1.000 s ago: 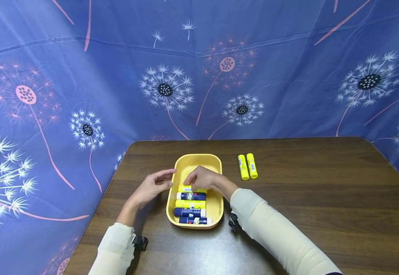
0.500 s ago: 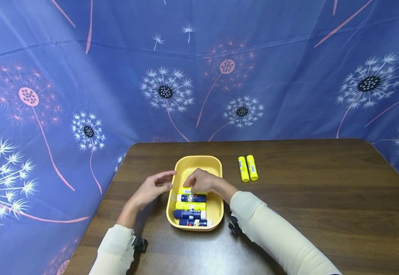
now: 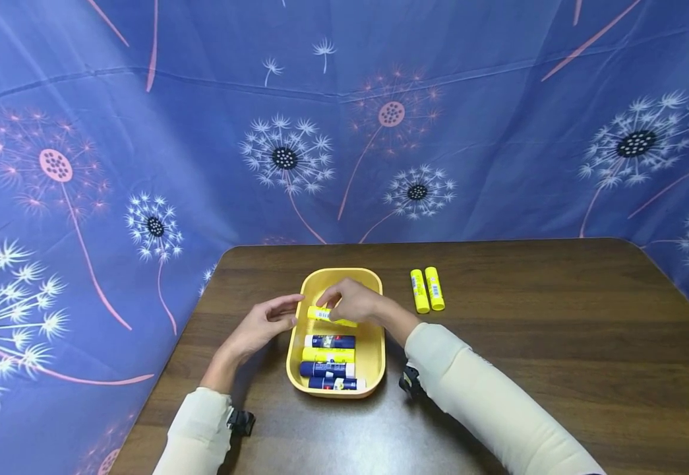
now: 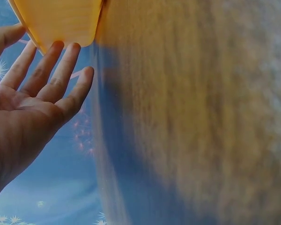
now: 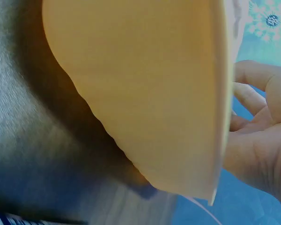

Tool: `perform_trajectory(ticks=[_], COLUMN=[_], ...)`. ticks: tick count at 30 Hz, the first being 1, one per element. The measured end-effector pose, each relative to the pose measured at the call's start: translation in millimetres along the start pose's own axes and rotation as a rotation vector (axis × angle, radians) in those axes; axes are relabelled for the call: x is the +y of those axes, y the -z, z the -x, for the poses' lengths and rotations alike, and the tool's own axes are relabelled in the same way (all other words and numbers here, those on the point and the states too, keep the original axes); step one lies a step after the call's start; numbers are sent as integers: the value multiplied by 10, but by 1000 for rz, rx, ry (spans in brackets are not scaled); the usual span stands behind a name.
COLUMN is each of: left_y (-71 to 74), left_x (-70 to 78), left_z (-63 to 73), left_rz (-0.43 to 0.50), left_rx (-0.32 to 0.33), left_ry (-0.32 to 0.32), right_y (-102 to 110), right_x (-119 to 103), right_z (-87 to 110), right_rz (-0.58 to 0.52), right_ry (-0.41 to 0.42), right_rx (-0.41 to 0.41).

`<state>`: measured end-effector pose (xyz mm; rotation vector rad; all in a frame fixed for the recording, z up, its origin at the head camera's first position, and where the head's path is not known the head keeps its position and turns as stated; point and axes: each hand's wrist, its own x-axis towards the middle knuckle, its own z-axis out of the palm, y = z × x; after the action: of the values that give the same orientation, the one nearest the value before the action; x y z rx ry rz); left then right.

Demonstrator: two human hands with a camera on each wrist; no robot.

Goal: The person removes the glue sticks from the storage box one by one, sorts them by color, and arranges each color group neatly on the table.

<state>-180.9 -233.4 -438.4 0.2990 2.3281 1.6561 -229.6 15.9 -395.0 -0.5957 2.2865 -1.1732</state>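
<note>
A yellow plastic bin (image 3: 371, 359) stands on the table, with glue sticks lying crosswise inside. My right hand (image 3: 357, 302) pinches a yellow glue stick (image 3: 320, 314) from above, in the upper half of the bin. Below it lie a blue glue stick (image 3: 333, 342), a yellow one (image 3: 328, 355) and two more blue ones (image 3: 323, 369). My left hand (image 3: 264, 324) has its fingers spread, fingertips at the bin's left wall; the left wrist view shows the same fingers against the bin (image 4: 61, 21). In the right wrist view, the bin's outer wall (image 5: 145, 93) hides my right fingertips.
Two yellow glue sticks (image 3: 427, 290) lie side by side on the brown wooden table (image 3: 534, 343), right of the bin. Behind the table hangs a blue cloth (image 3: 344, 165) with dandelion prints.
My right hand has moved up the bin, away from me, with the yellow glue stick, opening a gap to the blue one below. My left hand has stayed at the bin's side.
</note>
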Motion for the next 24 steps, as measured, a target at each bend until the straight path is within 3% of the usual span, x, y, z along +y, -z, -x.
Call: perform_trajectory(ticks=[15,24], left_y=[2,0], left_x=[9,5], left_z=[0,1], left_rz=[-6,-9], left_rx=[-3,-3], left_ry=[-9,-14], right_y=[434,635], right_x=[7,104], right_z=[180,301], right_rz=[-123,-235], right_ry=[43,-27], right_rx=[112,212])
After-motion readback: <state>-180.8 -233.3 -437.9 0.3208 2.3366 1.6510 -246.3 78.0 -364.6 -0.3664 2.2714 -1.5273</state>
